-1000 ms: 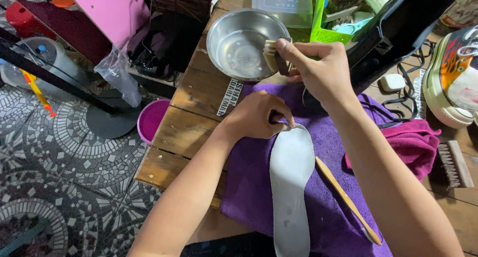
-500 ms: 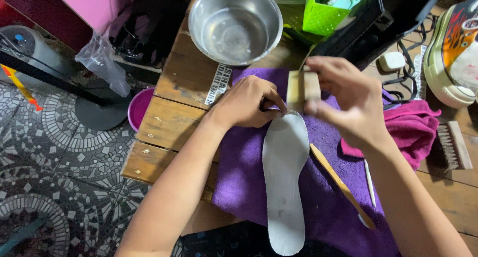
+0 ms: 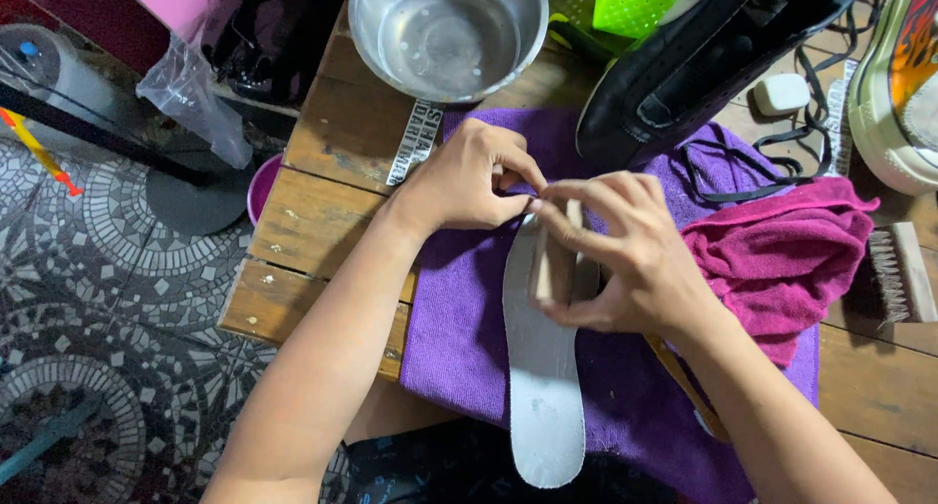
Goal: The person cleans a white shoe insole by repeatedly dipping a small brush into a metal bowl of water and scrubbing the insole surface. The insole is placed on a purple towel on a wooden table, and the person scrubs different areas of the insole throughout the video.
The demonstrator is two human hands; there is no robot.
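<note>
Both forearms come in from the bottom of the frame and meet near the centre, above a purple cloth [image 3: 459, 318] spread on the wooden bench [image 3: 293, 221]. The left hand [image 3: 469, 177] is curled, its thumb and fingertips pinched on the upper end of a grey insole [image 3: 542, 367], holding that end down against the cloth. The right hand [image 3: 625, 255] lies just to the right of it, palm down and tilted, its fingers wrapped over the top of a small wooden block brush [image 3: 555, 265] and its thumb under the near side, so the brush is clasped and pressed on the insole. The two hands touch at the fingertips. The insole lies flat with its long axis running almost straight up and down the frame; its rounded lower end hangs over the bench edge at the bottom centre, while its upper end is hidden under the hands. The brush stands upright along the same axis, over the upper half of the insole. Above the hands, at the top centre, a steel bowl [image 3: 447, 35] holds a little water. A black shoe [image 3: 703, 60] lies at the upper right, a crumpled magenta rag [image 3: 782, 260] at the right, and another brush [image 3: 899, 274] at the right edge.
</note>
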